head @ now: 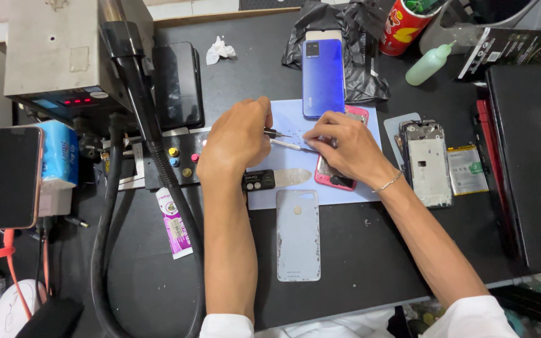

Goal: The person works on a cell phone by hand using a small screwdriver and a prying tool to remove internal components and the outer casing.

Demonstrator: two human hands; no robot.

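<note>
Left hand (238,139) gripping thin dark screwdriver (277,133); right hand (344,148) pinching slim white tweezers (289,145) over pink-framed phone (338,172). Nearby on worktop (358,250): blue glossy phone (323,77), pale grey back cover (298,235).

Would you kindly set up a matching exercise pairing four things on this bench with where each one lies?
Things:
1. blue phone
2. pink phone
3. grey back cover
4. squeeze bottle

Places:
A. under the right hand
B. on the black table, nearest the person
C. at the far edge of the pale mat, face down
D. far right, beside the red can

Pairs: 1-C, 2-A, 3-B, 4-D
</note>
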